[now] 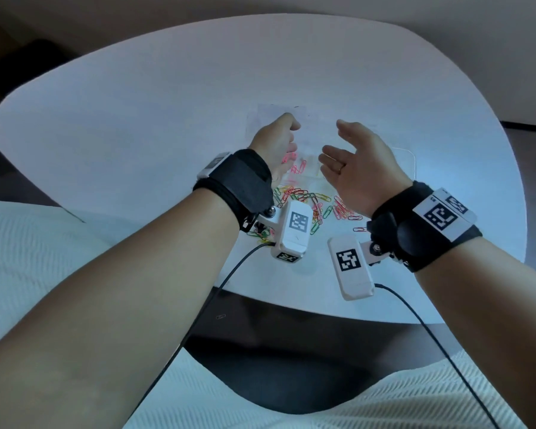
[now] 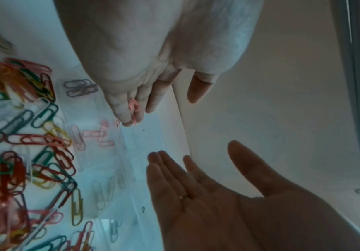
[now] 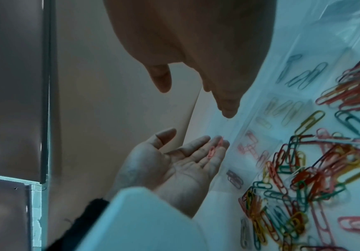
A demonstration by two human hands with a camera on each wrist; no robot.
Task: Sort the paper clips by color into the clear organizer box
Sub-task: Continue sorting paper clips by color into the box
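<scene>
My left hand [image 1: 277, 144] is up over the clear organizer box [image 1: 407, 156], palm turned inward, fingers [image 3: 198, 146] straight and loosely together, thumb apart. A pink clip [image 2: 134, 108] lies along the fingers near the tips; in both wrist views it rests on them, not pinched as far as I can tell. My right hand [image 1: 353, 162] is opposite, w/ palm facing the left, fingers spread wide and straight, thumb up, holding nothing and touching nothing. Ring visible on one finger.

Box sits on the white surface [image 1: 136, 134] just beyond the hands. Compartments visible: one w/ pink clips [image 2: 98, 135] right below the left fingertips, one w/ dark grey clips [image 2: 80, 88], one w/ pale/white ones [image 2: 106, 190], approx. Rest too faint to tell.

Unsorted pile of mixed-colour clips [image 1: 307, 202] lies on the surface btw the wrists, near edge of the box.
</scene>
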